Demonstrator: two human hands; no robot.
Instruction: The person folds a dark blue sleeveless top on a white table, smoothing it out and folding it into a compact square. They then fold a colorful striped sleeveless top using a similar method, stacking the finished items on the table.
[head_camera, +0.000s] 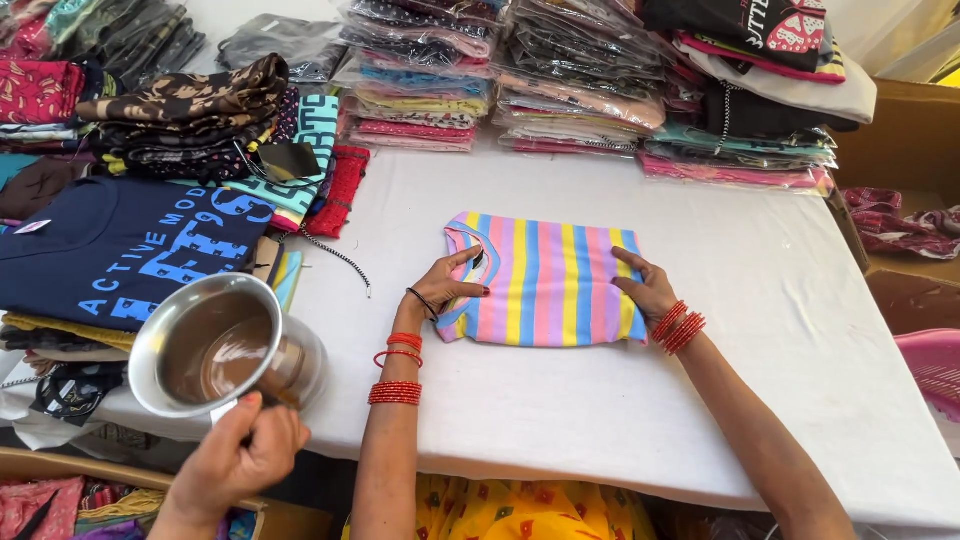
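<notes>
Several stacks of clear plastic garment packages (420, 75) are lying along the far edge of the white table (780, 300), showing pink, yellow and teal cloth inside. More such packages (580, 75) are sitting beside them, and grey ones (285, 45) further left.

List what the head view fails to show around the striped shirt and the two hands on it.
- Striped shirt: underside and folded-under sleeves, hidden by its own top layer.
- Left hand: covers the collar edge.
- Right hand: palm side hidden.
- Metal cup: another person's hand covers its handle.
- Bagged clothes: cut off by the top edge.
</notes>
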